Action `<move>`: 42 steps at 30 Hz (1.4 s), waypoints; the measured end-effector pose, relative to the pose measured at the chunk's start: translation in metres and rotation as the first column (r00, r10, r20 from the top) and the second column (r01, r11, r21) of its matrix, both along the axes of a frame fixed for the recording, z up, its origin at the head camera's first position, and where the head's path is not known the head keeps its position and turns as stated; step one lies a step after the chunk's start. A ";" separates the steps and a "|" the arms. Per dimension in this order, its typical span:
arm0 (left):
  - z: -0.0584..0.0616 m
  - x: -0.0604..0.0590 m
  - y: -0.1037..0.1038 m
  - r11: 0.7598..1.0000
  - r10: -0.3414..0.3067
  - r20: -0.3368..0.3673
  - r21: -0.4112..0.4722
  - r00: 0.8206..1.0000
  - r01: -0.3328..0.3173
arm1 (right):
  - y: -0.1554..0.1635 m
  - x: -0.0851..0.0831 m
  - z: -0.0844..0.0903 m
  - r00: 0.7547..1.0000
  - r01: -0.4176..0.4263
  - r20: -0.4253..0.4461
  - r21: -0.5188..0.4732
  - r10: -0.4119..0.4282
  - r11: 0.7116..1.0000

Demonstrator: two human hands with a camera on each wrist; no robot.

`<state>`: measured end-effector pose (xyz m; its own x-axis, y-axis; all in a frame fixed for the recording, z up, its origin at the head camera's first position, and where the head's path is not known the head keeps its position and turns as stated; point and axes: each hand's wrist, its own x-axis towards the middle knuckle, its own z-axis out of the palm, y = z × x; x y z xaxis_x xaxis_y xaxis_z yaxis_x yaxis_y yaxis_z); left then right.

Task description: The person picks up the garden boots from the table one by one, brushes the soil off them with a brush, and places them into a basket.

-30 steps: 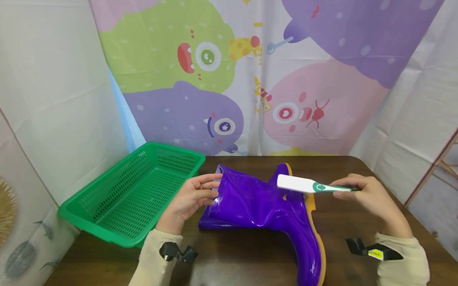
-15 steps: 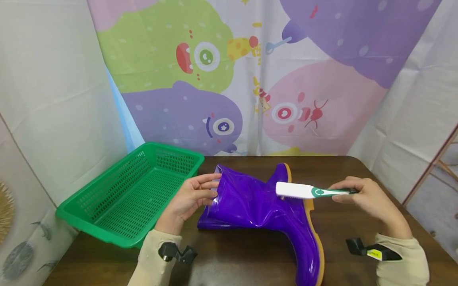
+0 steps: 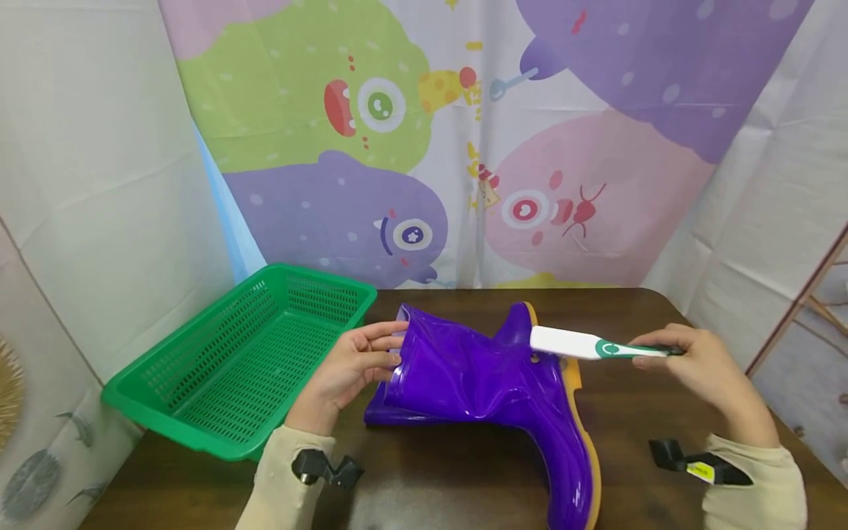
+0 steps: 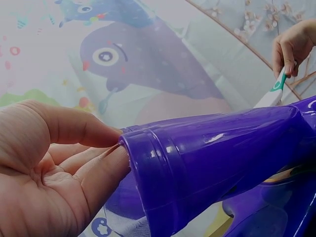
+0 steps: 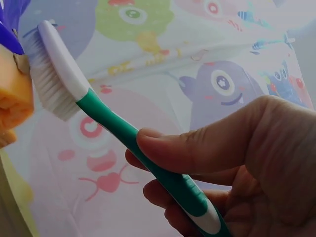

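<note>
L hand point(image 3: 347, 368) grips the open top of the glossy purple rubber rain boot w/ tan sole point(image 3: 490, 383), thumb outside, fingers at the rim; boot lies on its side on the dark wood table point(image 3: 636, 309) btwn both hands. R hand point(image 3: 702, 364) pinches the green handle of the white-headed scrub brush point(image 3: 583, 344), bristles at the sole edge nr the heel. Risk: slick shaft could slide from the L hand under brush pressure, prob. twisting the boot. Vs 0.5 s ago, brush shifted toward the R hand, slightly up. Green perforated plastic basket point(image 3: 199, 412) sits beyond the L hand.
</note>
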<state>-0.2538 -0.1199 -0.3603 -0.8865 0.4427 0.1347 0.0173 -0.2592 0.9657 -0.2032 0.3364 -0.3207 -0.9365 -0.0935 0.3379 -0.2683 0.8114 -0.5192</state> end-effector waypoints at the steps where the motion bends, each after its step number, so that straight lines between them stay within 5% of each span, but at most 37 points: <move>1: 0.000 0.000 0.000 1.000 0.001 0.000 0.002 1.000 -0.001 | 0.001 0.000 0.000 1.000 0.006 -0.004 0.005 -0.006 1.000; 6: -0.001 0.000 -0.001 1.000 0.003 -0.004 0.006 1.000 -0.003 | 0.002 0.004 0.001 0.999 0.033 -0.015 0.032 -0.033 0.999; 10: -0.001 -0.001 0.000 1.000 0.005 0.000 -0.001 1.000 -0.005 | -0.005 0.007 -0.001 0.994 0.032 -0.105 0.009 -0.031 0.999; 15: -0.001 -0.002 -0.002 1.000 0.010 -0.005 -0.006 1.000 -0.010 | -0.027 0.007 -0.013 0.967 -0.001 -0.252 -0.098 -0.024 0.995; 22: -0.004 -0.002 -0.002 1.000 -0.006 -0.007 -0.016 1.000 0.006 | -0.056 0.016 -0.047 0.945 -0.052 -0.327 -0.257 -0.035 0.965; 30: -0.003 -0.002 -0.002 1.000 0.007 -0.005 -0.006 1.000 -0.007 | -0.071 0.023 -0.062 0.926 -0.066 -0.376 -0.224 -0.024 0.972; 38: 0.000 -0.002 -0.002 1.000 0.001 -0.017 -0.008 1.000 -0.001 | -0.062 0.026 -0.070 0.852 -0.007 -0.518 -0.142 -0.068 0.990; 42: 0.000 -0.001 -0.001 1.000 0.000 -0.013 -0.020 1.000 0.000 | -0.058 0.029 -0.071 0.855 0.026 -0.507 -0.169 -0.109 0.985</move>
<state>-0.2544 -0.1211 -0.3600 -0.8849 0.4452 0.1369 0.0296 -0.2396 0.9704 -0.1745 0.2787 -0.3922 -0.6283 0.0546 0.7761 -0.4774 0.7606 -0.4400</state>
